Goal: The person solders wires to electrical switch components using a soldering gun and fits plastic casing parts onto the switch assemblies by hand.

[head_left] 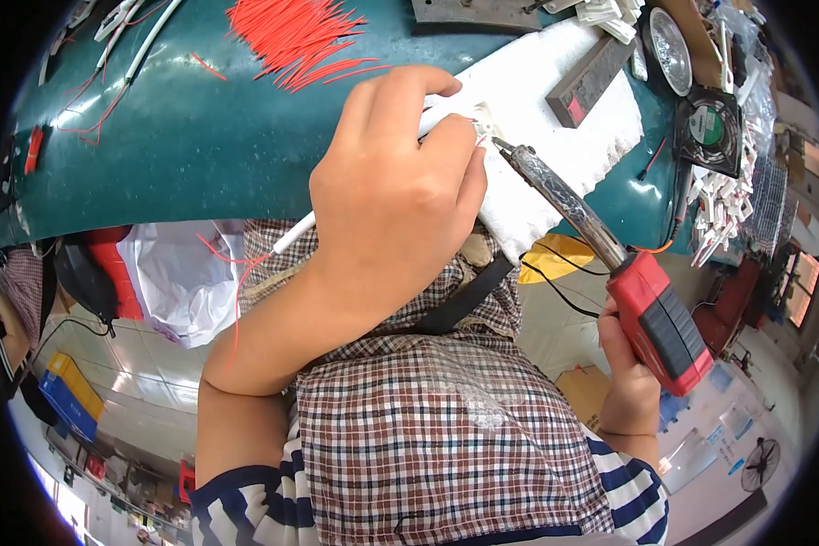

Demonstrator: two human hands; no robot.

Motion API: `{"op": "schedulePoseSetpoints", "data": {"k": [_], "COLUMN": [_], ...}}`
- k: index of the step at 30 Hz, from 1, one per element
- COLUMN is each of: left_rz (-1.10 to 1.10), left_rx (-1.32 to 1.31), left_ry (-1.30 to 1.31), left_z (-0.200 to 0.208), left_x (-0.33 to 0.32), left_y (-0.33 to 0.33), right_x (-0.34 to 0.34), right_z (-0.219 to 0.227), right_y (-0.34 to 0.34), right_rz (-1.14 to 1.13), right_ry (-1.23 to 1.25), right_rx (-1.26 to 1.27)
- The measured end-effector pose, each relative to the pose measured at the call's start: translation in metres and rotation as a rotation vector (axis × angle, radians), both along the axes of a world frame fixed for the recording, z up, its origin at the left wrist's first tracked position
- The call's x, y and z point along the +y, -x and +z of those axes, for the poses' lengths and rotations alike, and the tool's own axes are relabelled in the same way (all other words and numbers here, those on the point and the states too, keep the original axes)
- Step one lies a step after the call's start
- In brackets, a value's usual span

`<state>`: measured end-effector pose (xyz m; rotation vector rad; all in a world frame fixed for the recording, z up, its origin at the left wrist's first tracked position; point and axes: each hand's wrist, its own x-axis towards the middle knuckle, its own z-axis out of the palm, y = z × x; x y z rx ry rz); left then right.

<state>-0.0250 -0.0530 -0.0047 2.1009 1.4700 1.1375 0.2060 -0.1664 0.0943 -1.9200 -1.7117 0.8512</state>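
Observation:
My left hand (pixel 396 177) is closed round a white cable (pixel 296 233), over a white cloth (pixel 528 173) on the bench. The cable's near end hangs below the bench edge, with thin red wires (pixel 237 262) fanning out of it. Just past my fingertips is a small white part (pixel 484 118), partly hidden by the fingers. My right hand (pixel 630 378) grips the red and black handle of a soldering iron (pixel 660 323). The iron's dark tip slants up and left, close to the white part. Whether they touch I cannot tell.
A heap of short red tubes (pixel 296 36) lies on the green bench mat (pixel 200 164). On the cloth rests a dark metal bar (pixel 591 82). Farther right are a round metal dish (pixel 672 50), a small black fan (pixel 708 132) and piled white parts (pixel 723 200).

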Motion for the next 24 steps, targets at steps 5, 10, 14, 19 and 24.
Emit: {"op": "schedulePoseSetpoints", "data": {"k": [5,10,14,19,24], "left_rz": [0.000,-0.006,-0.025,-0.036,-0.058], "left_rx": [-0.006,-0.018,-0.018,-0.023,-0.012], "left_ry": [-0.001,0.004,-0.002,-0.008,-0.024], "left_z": [-0.002,-0.002,-0.001,-0.002,-0.006], "left_x": [0.000,-0.001,-0.001,-0.001,-0.001], "left_y": [0.001,0.001,0.001,0.002,0.002], "right_x": [0.007,0.014,0.025,0.037,0.043], "right_z": [-0.010,-0.012,-0.004,0.011,0.022], "right_y": [0.000,0.000,0.005,0.007,0.009], "right_rz": [0.054,0.143,0.161,0.277,0.276], "right_ry": [-0.070,-0.149,-0.193,-0.159,-0.095], "right_rx": [0.020,-0.016,-0.024,-0.124,-0.193]}}
